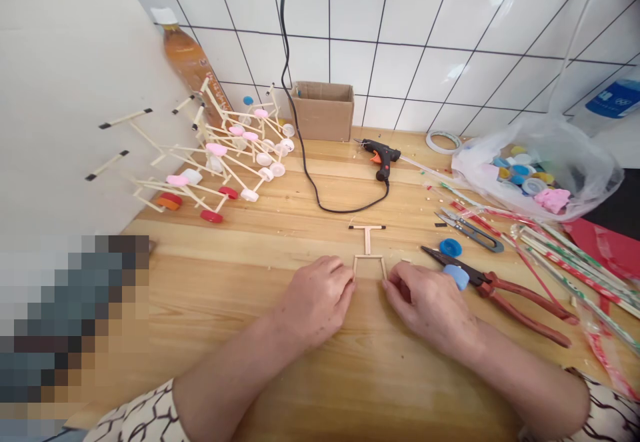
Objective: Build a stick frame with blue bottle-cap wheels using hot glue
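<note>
A small frame of thin wooden sticks (367, 242) lies on the table in front of me. Its short top bar has black ends, a stem runs down to a crossbar, and two legs slant from that. My left hand (320, 295) pinches the lower end of the left leg between thumb and forefinger. At the right leg's lower end, my right hand (433, 302) does the same. Just beyond the right hand lie a light blue cap (456, 276), a darker blue bottle cap (451, 247) and red-handled pliers (505, 289).
Stick models with bottle-cap wheels (220, 155) stand at left, before a drink bottle (187, 55). A cardboard box (323, 112), corded glue gun (383, 155) and tape roll (443, 141) lie behind. Right are snips (470, 230), a cap-filled plastic bag (595, 169) and wrapped sticks (575, 265).
</note>
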Motion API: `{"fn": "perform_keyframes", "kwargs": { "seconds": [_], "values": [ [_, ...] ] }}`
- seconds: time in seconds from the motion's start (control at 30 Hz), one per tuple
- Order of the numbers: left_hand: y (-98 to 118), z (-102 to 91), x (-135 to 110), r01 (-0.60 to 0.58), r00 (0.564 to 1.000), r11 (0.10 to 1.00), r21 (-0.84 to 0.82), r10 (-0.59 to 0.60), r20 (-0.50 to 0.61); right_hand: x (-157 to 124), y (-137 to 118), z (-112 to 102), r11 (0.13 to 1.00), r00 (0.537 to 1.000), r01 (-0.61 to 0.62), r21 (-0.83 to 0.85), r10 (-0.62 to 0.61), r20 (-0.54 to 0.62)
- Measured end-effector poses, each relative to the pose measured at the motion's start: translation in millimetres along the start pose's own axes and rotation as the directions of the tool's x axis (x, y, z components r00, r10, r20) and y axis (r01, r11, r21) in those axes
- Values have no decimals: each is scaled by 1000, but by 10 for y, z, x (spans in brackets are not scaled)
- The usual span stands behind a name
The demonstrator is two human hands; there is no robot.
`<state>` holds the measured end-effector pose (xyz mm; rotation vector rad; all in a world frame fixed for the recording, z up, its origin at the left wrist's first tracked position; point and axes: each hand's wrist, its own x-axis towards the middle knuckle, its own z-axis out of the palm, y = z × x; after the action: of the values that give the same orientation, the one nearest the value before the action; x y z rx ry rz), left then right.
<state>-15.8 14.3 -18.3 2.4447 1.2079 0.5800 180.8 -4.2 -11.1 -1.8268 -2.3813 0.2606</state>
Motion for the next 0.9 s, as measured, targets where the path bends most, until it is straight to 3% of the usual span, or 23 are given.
{"fn": "perform_keyframes", "kwargs": {
  "seconds": [0.9],
  "values": [
    [9,8,3,7,1000,1000,3,-7,4,11,-14,1,1000,1000,-3,-19,3,-1]
  ]
}}
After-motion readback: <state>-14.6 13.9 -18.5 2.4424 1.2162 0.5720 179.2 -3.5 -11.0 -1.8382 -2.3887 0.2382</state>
